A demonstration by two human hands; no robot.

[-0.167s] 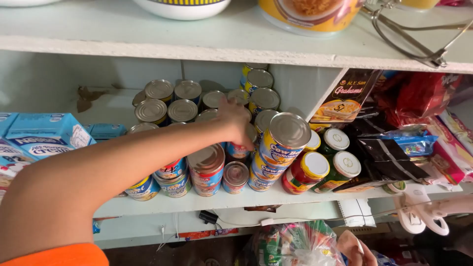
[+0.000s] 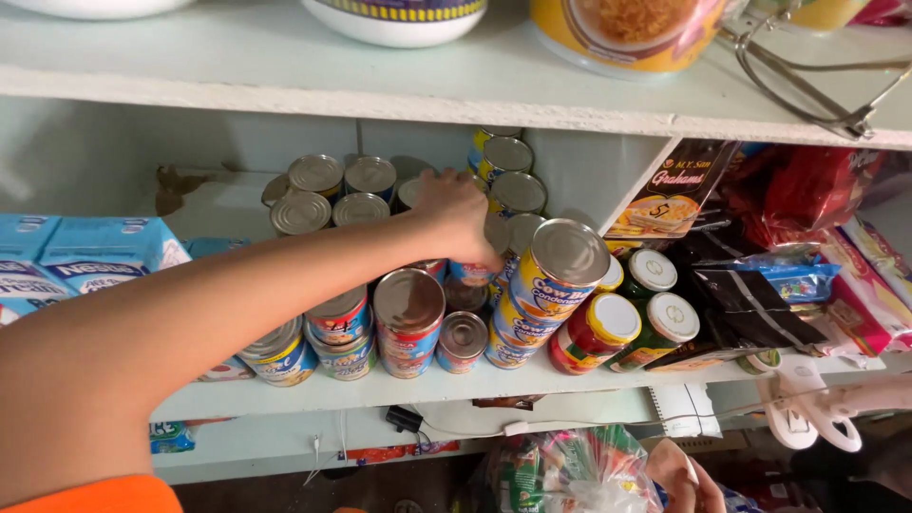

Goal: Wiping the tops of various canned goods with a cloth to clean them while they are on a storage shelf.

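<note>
Left hand reaches into shelf, fingers curled over a can mid-stack among tins; grip hidden, can't tell if closed. Right hand at bottom edge w/ plastic bag, fingers mostly out of view.

Home pantry or small store shelf, hard to say which. Painted pale shelves with chipped back wall. Middle shelf packed with stacked tin cans, blue cartons at left, snack packets crammed at right. Bowls and a wire utensil on the top shelf.
</note>
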